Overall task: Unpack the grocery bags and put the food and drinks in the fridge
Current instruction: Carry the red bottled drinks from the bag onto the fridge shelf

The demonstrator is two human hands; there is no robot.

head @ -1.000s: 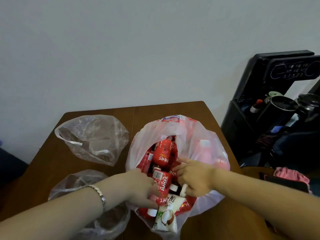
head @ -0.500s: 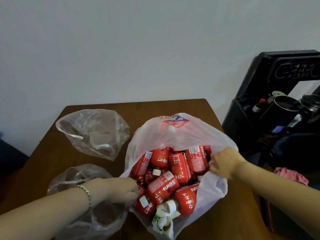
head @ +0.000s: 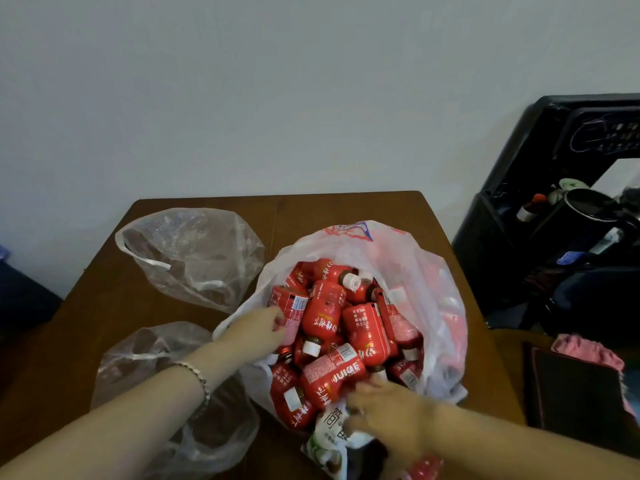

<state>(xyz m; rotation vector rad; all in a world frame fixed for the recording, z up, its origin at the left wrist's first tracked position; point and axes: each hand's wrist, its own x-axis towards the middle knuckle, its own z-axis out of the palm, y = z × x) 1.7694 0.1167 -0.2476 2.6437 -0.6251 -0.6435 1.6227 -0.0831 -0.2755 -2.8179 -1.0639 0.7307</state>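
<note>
A white plastic grocery bag (head: 433, 271) lies open on the brown table (head: 346, 209). It is full of several red juice bottles (head: 323, 313) with white caps. A white carton with a coconut print (head: 329, 434) pokes out at the bag's near edge. My left hand (head: 258, 329), with a bracelet on the wrist, pinches the bag's left rim. My right hand (head: 388, 410) rests at the near edge, with curled fingers over the carton and a bottle. What it grips is hidden.
Two clear plastic bags lie on the table's left side, one at the back (head: 194, 254) and one near me (head: 166, 375). A black cart (head: 536, 237) with a kettle stands to the right. A dark flat object (head: 581, 386) and pink cloth (head: 585, 351) lie lower right.
My right hand left the bag's right rim and came down to the near edge by the carton. My left hand moved up along the left rim. The bag's mouth stands wider.
</note>
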